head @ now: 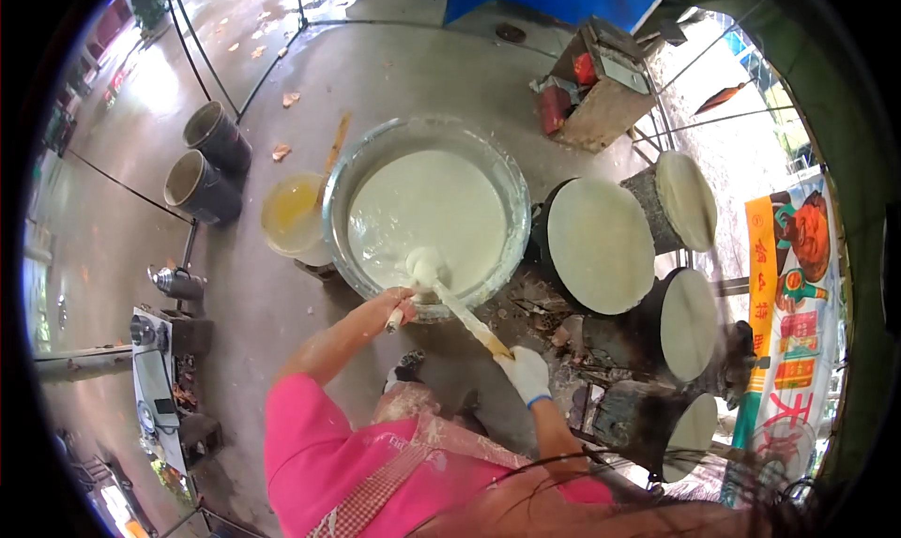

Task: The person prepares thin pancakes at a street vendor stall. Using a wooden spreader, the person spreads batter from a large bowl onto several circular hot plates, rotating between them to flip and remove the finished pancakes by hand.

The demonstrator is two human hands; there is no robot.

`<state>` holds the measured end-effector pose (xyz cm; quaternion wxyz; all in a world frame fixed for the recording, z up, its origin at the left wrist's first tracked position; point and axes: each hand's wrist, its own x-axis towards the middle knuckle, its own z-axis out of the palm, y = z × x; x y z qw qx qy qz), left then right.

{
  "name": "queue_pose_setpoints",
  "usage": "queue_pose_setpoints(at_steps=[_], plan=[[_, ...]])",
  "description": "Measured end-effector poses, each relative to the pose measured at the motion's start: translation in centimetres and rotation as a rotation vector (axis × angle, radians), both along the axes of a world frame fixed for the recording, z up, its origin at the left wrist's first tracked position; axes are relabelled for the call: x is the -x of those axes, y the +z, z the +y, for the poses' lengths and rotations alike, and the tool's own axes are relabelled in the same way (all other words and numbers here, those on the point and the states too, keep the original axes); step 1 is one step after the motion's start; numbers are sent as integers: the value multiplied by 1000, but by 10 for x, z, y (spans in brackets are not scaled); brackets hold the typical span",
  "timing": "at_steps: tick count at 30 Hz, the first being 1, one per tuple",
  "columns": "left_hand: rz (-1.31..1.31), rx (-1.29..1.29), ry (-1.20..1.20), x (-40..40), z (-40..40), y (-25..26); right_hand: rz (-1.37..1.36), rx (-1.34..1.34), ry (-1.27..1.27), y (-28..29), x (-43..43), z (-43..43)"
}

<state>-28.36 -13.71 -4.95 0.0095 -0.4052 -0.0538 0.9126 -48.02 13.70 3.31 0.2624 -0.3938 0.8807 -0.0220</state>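
Note:
A large round metal basin (517,207) holds thick white batter (429,207). My left hand (398,306) is bare and closed around a short pale handle (395,319) at the basin's near rim. In a white glove with a blue cuff, my right hand (524,375) grips a long batter-coated wooden stick (468,316). The stick slants up and left over the rim to a white, batter-covered lump (424,265) at the batter's near side. What this lump is made of cannot be told, nor whether the left handle joins it.
Left of the basin, a tub (278,239) holds yellowish liquid and a wooden paddle (336,144). To the right stand several round pans, one large (600,246), with pale flat tops. Two dark buckets (204,186), a metal flask (179,283) and a wooden box (598,116) stand farther out.

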Motion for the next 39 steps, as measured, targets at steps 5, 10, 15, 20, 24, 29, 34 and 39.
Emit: queue_pose_setpoints(at_steps=[5, 10, 15, 20, 24, 29, 34, 39], plan=[[230, 202, 91, 8, -6, 209, 186, 397, -102, 75, -15, 3], [290, 651, -19, 8, -17, 358, 472, 873, -28, 150, 33, -28], [274, 1338, -100, 3, -23, 457, 98, 1211, -163, 268, 47, -33], [285, 1135, 15, 41, -56, 355, -265, 1429, -192, 106, 89, -38], [138, 479, -407, 56, -14, 286, -231, 806, -440, 44, 31, 55], [279, 1096, -769, 147, 124, 331, -229, 830, -808, 94, 21, 213], [687, 141, -1020, 260, 235, 213, -293, 1037, -993, 60, 6, 335], [150, -420, -1072, 327, 453, 143, -12, 739, -1371, -2, -120, 495]])
